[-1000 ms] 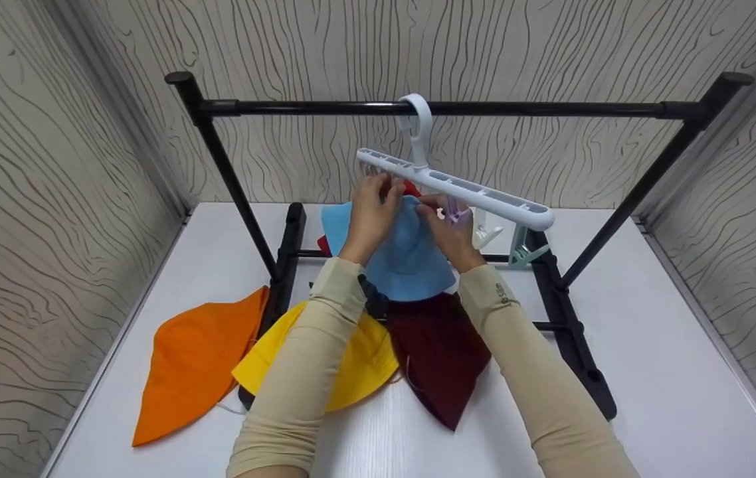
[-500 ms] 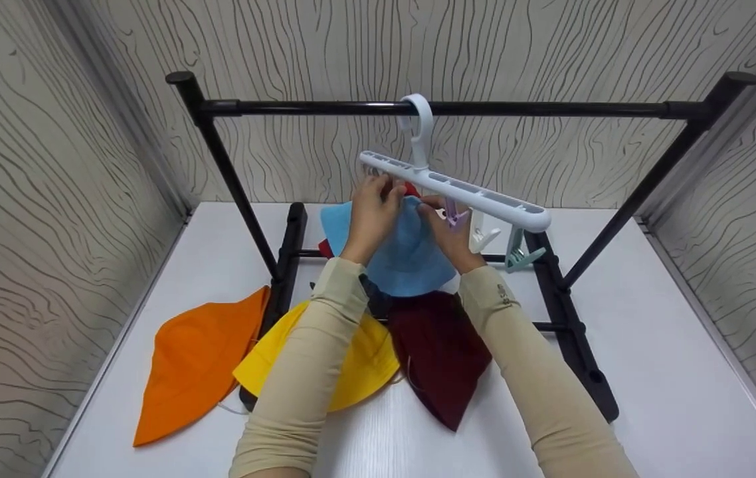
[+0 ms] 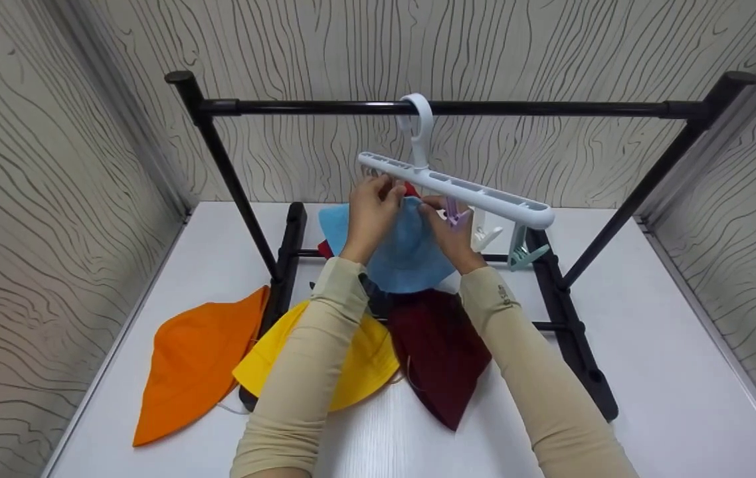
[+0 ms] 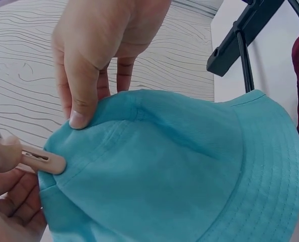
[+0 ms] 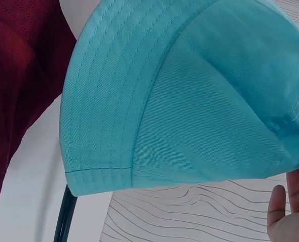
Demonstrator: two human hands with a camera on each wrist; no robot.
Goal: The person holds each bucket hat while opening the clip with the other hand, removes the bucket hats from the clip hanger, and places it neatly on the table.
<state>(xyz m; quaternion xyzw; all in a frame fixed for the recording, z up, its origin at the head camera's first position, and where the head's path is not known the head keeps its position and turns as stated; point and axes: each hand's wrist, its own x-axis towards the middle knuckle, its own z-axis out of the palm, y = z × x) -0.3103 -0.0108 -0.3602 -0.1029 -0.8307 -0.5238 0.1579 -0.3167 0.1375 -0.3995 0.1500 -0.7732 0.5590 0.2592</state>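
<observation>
A light blue bucket hat [image 3: 408, 259] hangs crown up below a white clip hanger [image 3: 477, 197]. My left hand [image 3: 371, 218] pinches a beige clothes peg [image 4: 50, 162], whose tip lies over the crown's edge in the left wrist view. On the hat's other side my right hand [image 3: 450, 231] pinches the crown, thumb in front and fingers behind. Those right-hand fingers [image 5: 295, 191] show past the crown in the right wrist view. Behind the blue hat a bit of red cloth [image 3: 412, 190] peeks out.
The hanger hooks over a black rack's bar [image 3: 551, 109]. Purple [image 3: 456, 216], white [image 3: 484, 237] and green [image 3: 525, 253] pegs dangle from its right half. Orange [image 3: 198, 365], yellow [image 3: 368, 362] and maroon [image 3: 441, 358] hats lie in front, partly across the rack's base.
The blue hat's lower brim has risen slightly, and the hanger has swayed a little. Both hands keep nearly the same place and grip.
</observation>
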